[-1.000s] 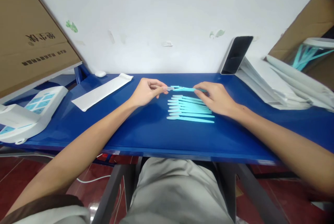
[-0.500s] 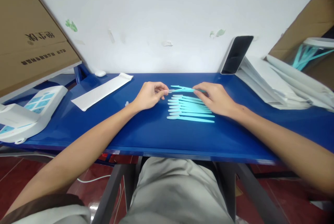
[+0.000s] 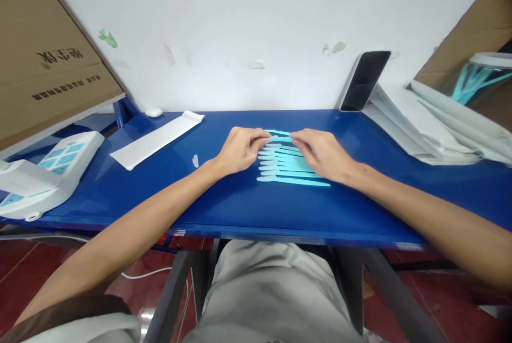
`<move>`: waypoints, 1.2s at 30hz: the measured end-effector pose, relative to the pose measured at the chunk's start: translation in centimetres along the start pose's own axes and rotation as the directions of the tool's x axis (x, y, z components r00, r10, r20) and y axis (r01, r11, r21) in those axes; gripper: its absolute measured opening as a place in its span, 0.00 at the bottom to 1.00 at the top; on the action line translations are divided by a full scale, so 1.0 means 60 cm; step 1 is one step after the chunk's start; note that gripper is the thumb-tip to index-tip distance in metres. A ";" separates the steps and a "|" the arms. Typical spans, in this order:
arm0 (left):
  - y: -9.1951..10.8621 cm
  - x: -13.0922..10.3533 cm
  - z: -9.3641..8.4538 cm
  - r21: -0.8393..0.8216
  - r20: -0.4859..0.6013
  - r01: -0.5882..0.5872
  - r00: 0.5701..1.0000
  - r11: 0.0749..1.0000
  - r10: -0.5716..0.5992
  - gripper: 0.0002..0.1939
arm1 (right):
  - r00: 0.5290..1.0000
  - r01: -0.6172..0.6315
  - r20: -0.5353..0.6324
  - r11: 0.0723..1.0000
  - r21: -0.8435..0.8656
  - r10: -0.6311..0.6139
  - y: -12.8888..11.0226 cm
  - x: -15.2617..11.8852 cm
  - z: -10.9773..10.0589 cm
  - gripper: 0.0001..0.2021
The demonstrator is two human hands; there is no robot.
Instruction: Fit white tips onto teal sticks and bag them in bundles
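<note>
Pinched in both hands is a turquoise eyebrow razor (image 3: 282, 139), above the top of a row. My left hand (image 3: 242, 150) has thumb and fingers closed at its pale blade end, whose tip they hide. The fingers of my right hand (image 3: 326, 153) are closed on the handle side. Just behind lies another turquoise stick (image 3: 277, 132), which looks like the same kind. Several more razors (image 3: 294, 180) lie side by side on the blue table (image 3: 232, 204), pale ends to the left; my right hand covers part of their handles.
A long white packet (image 3: 156, 140) and a small pale piece (image 3: 195, 160) lie left of my hands. Further left stand a white device with blue panels (image 3: 60, 164) and a cardboard box (image 3: 52, 39). A phone (image 3: 366, 81) leans at the back right, beside stacked white packets (image 3: 424, 129).
My hands have come closer together, the left moving right toward the razor's blade end. The pale tip that showed between them is now hidden by my left fingers.
</note>
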State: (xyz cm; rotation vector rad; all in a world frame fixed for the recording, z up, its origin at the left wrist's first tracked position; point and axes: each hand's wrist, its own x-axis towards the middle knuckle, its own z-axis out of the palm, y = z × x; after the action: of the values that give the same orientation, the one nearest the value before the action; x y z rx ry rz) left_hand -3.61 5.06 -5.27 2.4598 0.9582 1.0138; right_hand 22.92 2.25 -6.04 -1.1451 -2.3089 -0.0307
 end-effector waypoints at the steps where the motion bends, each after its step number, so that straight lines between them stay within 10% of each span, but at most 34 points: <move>1: 0.003 0.002 0.003 -0.004 -0.006 -0.010 1.000 1.000 0.010 0.15 | 1.000 0.007 -0.003 1.000 0.002 -0.007 -0.003 0.001 0.002 0.19; 7: -0.009 0.013 -0.015 0.062 0.030 -0.015 0.999 0.998 0.013 0.18 | 1.000 0.003 -0.019 1.000 0.025 -0.002 0.007 0.008 -0.004 0.17; 13: -0.085 0.018 -0.127 0.355 0.018 0.197 0.976 0.914 -0.218 0.17 | 0.994 -0.098 0.044 0.995 -0.012 0.099 0.048 0.010 0.003 0.16; 16: -0.118 0.006 -0.188 0.364 0.235 0.511 0.758 0.778 -0.608 0.15 | 0.986 -0.116 0.110 0.991 -0.064 0.123 0.060 0.009 0.013 0.17; 19: -0.122 -0.010 -0.230 0.372 0.428 0.619 0.547 0.692 -0.719 0.19 | 0.987 -0.086 0.127 0.994 -0.065 0.094 0.058 0.009 0.018 0.17; 24: -0.103 -0.021 -0.245 0.424 0.592 0.555 0.429 0.716 -0.683 0.21 | 0.996 -0.058 0.063 0.998 -0.008 0.058 0.055 0.010 0.013 0.20; 28: -0.100 -0.015 -0.211 0.344 0.636 0.551 0.459 0.760 -0.620 0.22 | 0.998 -0.035 0.045 0.999 0.001 0.035 0.077 0.009 0.009 0.19; 33: -0.093 -0.003 -0.163 0.192 0.563 0.441 0.682 0.877 -0.467 0.19 | 0.985 -0.063 0.158 0.998 -0.003 0.062 0.096 0.008 0.006 0.20; 36: -0.093 -0.001 -0.150 0.124 0.562 0.387 0.731 0.913 -0.386 0.18 | 0.979 -0.110 0.161 0.988 -0.110 0.127 0.096 0.008 -0.003 0.17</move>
State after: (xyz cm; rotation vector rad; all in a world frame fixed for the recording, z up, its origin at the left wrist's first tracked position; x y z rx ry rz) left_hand -12.64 9.36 -1.79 2.1978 1.1627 0.0990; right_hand 27.06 6.18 -6.90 -1.3829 -2.4035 -0.0060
